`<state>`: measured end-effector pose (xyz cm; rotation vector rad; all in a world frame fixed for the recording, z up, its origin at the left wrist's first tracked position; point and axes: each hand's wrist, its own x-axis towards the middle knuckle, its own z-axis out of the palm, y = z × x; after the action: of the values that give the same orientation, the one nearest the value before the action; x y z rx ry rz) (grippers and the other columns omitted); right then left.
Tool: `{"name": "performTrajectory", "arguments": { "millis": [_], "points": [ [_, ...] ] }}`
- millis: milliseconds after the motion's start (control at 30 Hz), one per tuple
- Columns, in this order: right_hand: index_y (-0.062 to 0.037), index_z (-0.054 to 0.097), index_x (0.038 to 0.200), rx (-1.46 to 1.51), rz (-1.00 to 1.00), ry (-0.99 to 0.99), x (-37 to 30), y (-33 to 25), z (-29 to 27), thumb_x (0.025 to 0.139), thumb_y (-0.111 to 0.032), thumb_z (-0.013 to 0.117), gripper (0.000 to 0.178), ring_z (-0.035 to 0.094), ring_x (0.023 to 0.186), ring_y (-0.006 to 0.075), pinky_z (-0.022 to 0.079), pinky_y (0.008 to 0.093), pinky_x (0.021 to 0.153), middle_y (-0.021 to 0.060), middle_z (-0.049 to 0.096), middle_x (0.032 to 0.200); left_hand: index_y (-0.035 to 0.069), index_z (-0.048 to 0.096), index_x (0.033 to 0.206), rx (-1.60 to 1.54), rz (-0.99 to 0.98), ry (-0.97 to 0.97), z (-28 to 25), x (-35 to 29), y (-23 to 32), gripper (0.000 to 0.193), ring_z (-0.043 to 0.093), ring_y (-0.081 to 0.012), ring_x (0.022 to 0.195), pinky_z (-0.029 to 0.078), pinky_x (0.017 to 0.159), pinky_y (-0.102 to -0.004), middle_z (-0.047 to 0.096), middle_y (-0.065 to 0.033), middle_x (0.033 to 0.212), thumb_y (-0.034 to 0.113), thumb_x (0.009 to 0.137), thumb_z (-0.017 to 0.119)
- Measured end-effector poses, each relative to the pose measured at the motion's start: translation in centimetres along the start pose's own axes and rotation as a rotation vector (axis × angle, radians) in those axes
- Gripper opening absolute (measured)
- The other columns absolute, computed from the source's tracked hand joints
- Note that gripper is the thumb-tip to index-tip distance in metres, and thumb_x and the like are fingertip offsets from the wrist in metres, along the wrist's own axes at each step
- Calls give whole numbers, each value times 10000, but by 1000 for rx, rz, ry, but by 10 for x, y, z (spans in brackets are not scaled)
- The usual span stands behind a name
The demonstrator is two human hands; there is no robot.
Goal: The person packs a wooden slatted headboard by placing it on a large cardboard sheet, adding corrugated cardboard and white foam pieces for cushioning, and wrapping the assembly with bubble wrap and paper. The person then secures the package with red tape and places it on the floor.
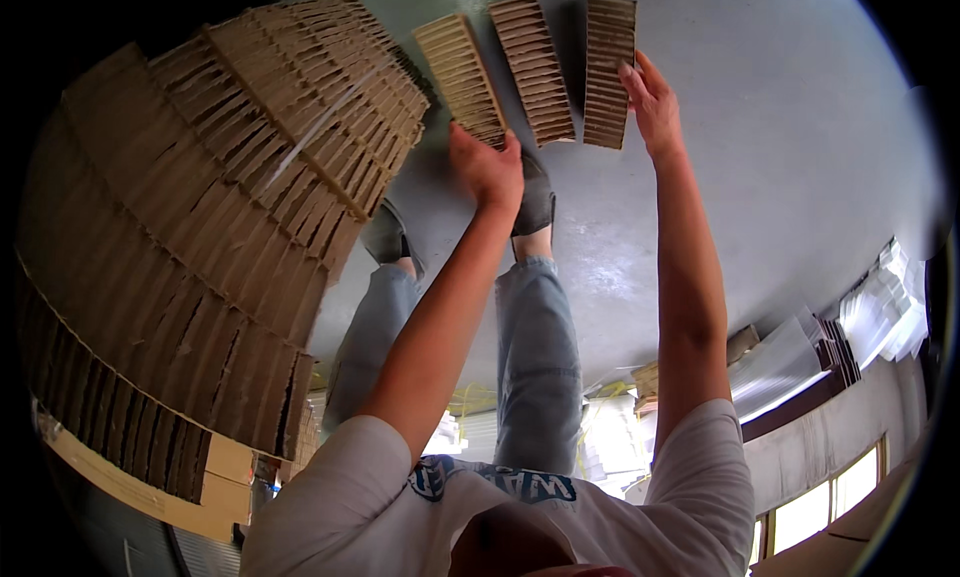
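Three narrow brown bundles of cardboard strips lie side by side in front of me, their stacked edges showing as ridges. My left hand (488,167) is closed round the near end of the left cardboard bundle (458,72), which is tilted. At the right, the right cardboard bundle (607,72) has my right hand (655,105) gripping its outer edge, thumb on the near side. Between them the middle cardboard bundle (533,69) leans slightly and neither hand touches it. The fingertips of my left hand are partly hidden behind the cardboard.
A big pile of stacked cardboard strips (190,227) rises close on my left, with a pale strap (320,127) across it. My shoes (535,197) stand on the grey floor (780,177) just short of the bundles. White sheets (790,362) and boards lie behind me on the right.
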<state>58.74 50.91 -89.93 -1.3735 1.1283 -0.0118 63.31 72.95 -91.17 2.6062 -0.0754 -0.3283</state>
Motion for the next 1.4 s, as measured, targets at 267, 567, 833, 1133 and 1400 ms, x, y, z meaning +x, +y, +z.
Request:
{"name": "performTrajectory", "arguments": {
  "millis": [267, 567, 833, 1133, 1400],
  "points": [
    [6, 584, 1172, -241, 66, 9, -83, -56, 2, 980, -485, 474, 539, 452, 790, 91, 428, 260, 716, 18, 521, 783, -95, 379, 1315, -166, -78, -280, -105, -33, 63, 762, 457, -443, 1204, 382, 1038, -451, 482, -295, 1278, 195, 718, 754],
    [21, 366, 1407, -248, -353, 176, -459, -356, -41, 868, -159, 662, 641, 533, 1198, 382, 444, 416, 984, 260, 500, 1339, 40, 207, 1461, -782, 128, -629, -478, -140, 145, 830, 441, -271, 1282, 367, 1073, -406, 330, -145, 1447, -83, 775, 658],
    [35, 336, 1443, -28, -842, 497, -539, -532, -171, 855, -166, 711, 725, 444, 1286, 361, 366, 415, 1058, 241, 441, 1406, -45, 274, 1427, -505, 1098, -332, -615, -65, 406, 907, 487, -357, 1111, 432, 926, -420, 407, -229, 1310, 67, 674, 767],
    [65, 547, 1237, 1, -1218, 1661, -680, -595, -386, 958, -263, 510, 433, 622, 1069, 289, 535, 454, 872, 185, 596, 1218, -64, 486, 1293, -737, 1880, 29, -722, -256, 708, 661, 627, -335, 914, 529, 736, -351, 598, -227, 1159, 188, 733, 730],
    [4, 560, 1228, 426, -1304, 327, -511, -876, -561, 952, -374, 565, 468, 621, 1030, 242, 500, 402, 866, 112, 653, 1092, 10, 497, 1275, -564, 1721, -427, -767, -127, 1013, 443, 653, -156, 787, 542, 660, -313, 681, -79, 964, 17, 850, 618]
  ]
}}
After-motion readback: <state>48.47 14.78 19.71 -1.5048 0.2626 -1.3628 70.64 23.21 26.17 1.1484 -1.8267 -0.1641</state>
